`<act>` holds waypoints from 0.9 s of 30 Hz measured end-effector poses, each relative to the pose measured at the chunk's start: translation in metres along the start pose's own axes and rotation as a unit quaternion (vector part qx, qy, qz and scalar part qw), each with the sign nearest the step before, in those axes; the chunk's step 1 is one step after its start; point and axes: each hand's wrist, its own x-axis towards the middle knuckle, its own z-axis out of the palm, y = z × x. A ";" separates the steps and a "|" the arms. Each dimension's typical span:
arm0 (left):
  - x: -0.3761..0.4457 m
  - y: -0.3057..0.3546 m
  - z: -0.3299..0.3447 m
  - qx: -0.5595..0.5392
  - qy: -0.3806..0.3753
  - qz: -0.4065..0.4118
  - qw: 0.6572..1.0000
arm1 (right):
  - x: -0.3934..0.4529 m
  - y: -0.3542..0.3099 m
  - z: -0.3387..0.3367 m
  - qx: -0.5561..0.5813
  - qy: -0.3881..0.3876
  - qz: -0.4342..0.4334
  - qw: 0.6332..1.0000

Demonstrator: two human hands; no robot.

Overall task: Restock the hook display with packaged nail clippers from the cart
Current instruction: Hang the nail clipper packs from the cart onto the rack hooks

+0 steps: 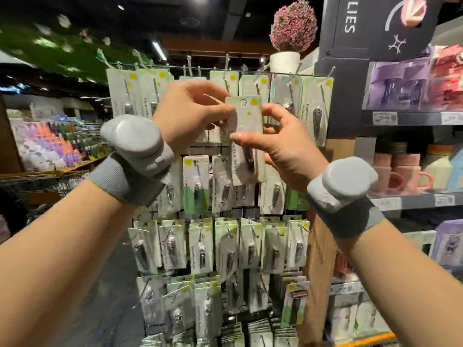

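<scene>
Both hands pinch one flat, glossy clipper pack (246, 139) held upright before the display's (220, 171) top row: the left hand (193, 113) at its upper left edge, the right hand (283, 146) along its right side. Each wrist wears a grey knit band (120, 181) carrying a smooth rounded pod (135, 139).

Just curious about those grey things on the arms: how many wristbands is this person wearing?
2. One wristband is on the left wrist, the other wristband on the right wrist, each carrying a grey block. Nothing suggests more, though the upper arms are out of view.
</scene>
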 end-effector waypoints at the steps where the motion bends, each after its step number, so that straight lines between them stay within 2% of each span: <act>1: 0.000 0.000 -0.001 -0.002 -0.003 0.003 1.000 | 0.001 0.000 0.001 -0.007 -0.001 -0.002 1.000; 5: -0.003 -0.007 -0.012 0.033 0.009 0.016 0.999 | 0.005 0.006 0.003 -0.036 0.006 -0.004 0.999; 9: -0.008 -0.019 -0.003 0.050 -0.047 -0.018 0.997 | 0.001 0.014 -0.015 -0.090 0.010 -0.019 0.996; 12: -0.008 -0.027 0.009 0.130 -0.096 -0.010 0.987 | 0.000 0.021 -0.028 -0.173 0.001 -0.022 0.985; 19: -0.002 -0.027 0.032 0.309 -0.105 0.058 0.944 | 0.002 0.021 -0.046 -0.419 0.003 -0.071 0.905; 23: 0.004 -0.027 0.038 0.386 -0.124 0.078 0.911 | 0.006 0.018 -0.043 -0.492 -0.019 -0.078 0.867; 27: 0.007 -0.028 0.040 0.413 -0.148 0.064 0.896 | 0.010 0.016 -0.045 -0.528 -0.043 -0.064 0.846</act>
